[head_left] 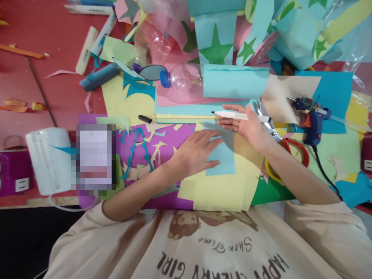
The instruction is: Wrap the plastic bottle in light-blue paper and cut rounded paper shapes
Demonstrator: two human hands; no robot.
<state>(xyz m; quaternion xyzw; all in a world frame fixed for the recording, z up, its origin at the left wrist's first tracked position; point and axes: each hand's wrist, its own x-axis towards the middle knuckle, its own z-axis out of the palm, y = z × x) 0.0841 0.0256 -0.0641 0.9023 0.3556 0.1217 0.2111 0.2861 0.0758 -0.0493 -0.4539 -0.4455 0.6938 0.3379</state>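
My left hand [200, 151] lies with spread fingers over the left edge of a light blue paper piece [225, 155], on pale yellow paper [221, 192]. My right hand [247, 126] is turned partly palm up, its thumb holding a white marker [241, 116]. The marker is uncapped, its dark tip pointing left. A black cap [145, 119] lies on yellow paper to the left. Beyond my hands a clear plastic bottle [186, 79] with a blue cap lies on its side, light blue paper [235, 82] wrapped around its right part.
Scissors [295, 153] with red and yellow handles lie under my right forearm. A blue glue gun [315, 124] with a cord is at the right. Paper scraps [145, 151] cover purple paper; a blurred phone-like object [95, 159] and white device [50, 161] sit left.
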